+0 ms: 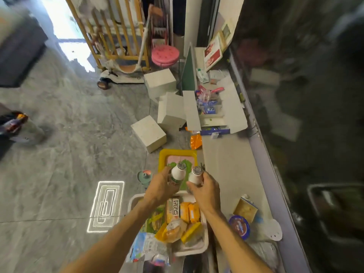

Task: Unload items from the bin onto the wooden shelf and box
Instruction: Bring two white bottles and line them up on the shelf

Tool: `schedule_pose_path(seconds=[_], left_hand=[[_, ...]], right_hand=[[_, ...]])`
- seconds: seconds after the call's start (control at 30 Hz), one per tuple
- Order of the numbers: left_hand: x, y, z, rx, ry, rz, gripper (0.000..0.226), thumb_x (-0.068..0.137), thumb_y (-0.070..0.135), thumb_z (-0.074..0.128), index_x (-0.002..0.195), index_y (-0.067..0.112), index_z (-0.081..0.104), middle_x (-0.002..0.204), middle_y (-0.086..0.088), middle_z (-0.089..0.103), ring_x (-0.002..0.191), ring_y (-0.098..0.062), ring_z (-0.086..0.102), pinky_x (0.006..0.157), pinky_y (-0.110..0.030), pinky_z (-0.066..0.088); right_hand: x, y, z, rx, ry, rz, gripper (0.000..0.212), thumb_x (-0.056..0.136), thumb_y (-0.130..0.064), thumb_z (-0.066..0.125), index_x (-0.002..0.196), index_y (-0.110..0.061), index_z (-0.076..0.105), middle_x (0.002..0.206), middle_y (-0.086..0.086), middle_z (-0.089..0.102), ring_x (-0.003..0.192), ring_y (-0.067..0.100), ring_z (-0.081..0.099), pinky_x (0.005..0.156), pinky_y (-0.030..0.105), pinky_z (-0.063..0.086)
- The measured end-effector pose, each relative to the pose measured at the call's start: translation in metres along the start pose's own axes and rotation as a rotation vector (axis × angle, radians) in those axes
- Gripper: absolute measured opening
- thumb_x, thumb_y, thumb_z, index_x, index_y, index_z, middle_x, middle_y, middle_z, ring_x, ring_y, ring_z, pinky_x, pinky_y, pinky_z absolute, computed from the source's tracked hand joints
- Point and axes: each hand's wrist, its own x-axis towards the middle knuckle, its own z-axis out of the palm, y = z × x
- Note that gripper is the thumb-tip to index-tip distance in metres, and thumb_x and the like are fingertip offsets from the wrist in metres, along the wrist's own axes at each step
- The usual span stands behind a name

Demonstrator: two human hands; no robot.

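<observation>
A white bin on the floor below me holds several yellow and orange snack packets. Above its far rim, my left hand grips a small white bottle with a foil cap. My right hand grips a second small white bottle beside it. Both bottles are upright over a yellow tray with pink and green contents. An open white box with small packets sits farther along the pale shelf surface on the right.
White cartons lie scattered on the grey floor ahead. A round blue tin and a yellow packet rest on the shelf to the right. An orange packet lies by the shelf edge. A dark glass wall runs along the right.
</observation>
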Motion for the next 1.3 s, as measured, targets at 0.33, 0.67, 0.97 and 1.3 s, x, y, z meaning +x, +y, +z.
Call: schedule_pose_path(seconds=[0.33, 0.67, 0.97, 1.3], left_hand=[[-0.023, 0.135, -0.103, -0.036, 0.072, 0.267, 0.059, 0.074, 0.049, 0.090, 0.124, 0.040, 0.061, 0.110, 0.014, 0.077, 0.098, -0.003, 0.076, 0.083, -0.041, 0.065], [-0.026, 0.238, -0.119, -0.035, -0.183, 0.600, 0.057, 0.073, 0.036, 0.093, 0.124, 0.041, 0.068, 0.118, 0.013, 0.076, 0.104, -0.008, 0.076, 0.091, -0.041, 0.064], [-0.112, 0.317, -0.032, -0.008, -0.512, 0.868, 0.065, 0.073, 0.036, 0.096, 0.131, 0.032, 0.067, 0.118, 0.016, 0.076, 0.103, 0.000, 0.073, 0.095, -0.031, 0.062], [-0.360, 0.359, 0.078, -0.013, -0.971, 1.138, 0.060, 0.074, 0.024, 0.097, 0.127, 0.030, 0.067, 0.117, 0.016, 0.075, 0.104, 0.001, 0.073, 0.099, -0.030, 0.060]], right_hand=[[-0.006, -0.131, -0.122, -0.022, 0.135, -0.253, 0.046, 0.081, -0.035, 0.091, 0.118, -0.018, 0.070, 0.116, 0.002, 0.074, 0.105, 0.024, 0.068, 0.084, 0.036, 0.055], [-0.078, -0.164, -0.213, 0.036, 0.502, -0.151, 0.047, 0.075, -0.038, 0.095, 0.110, -0.016, 0.072, 0.114, -0.001, 0.075, 0.098, 0.014, 0.066, 0.077, 0.027, 0.051], [-0.237, -0.131, -0.274, -0.043, 0.828, 0.166, 0.045, 0.077, -0.045, 0.092, 0.105, -0.017, 0.070, 0.109, 0.001, 0.076, 0.093, 0.018, 0.068, 0.071, 0.030, 0.052], [-0.515, -0.068, -0.315, -0.109, 1.221, 0.471, 0.054, 0.074, -0.044, 0.094, 0.119, -0.019, 0.075, 0.111, -0.002, 0.079, 0.094, 0.019, 0.072, 0.083, 0.038, 0.061]])
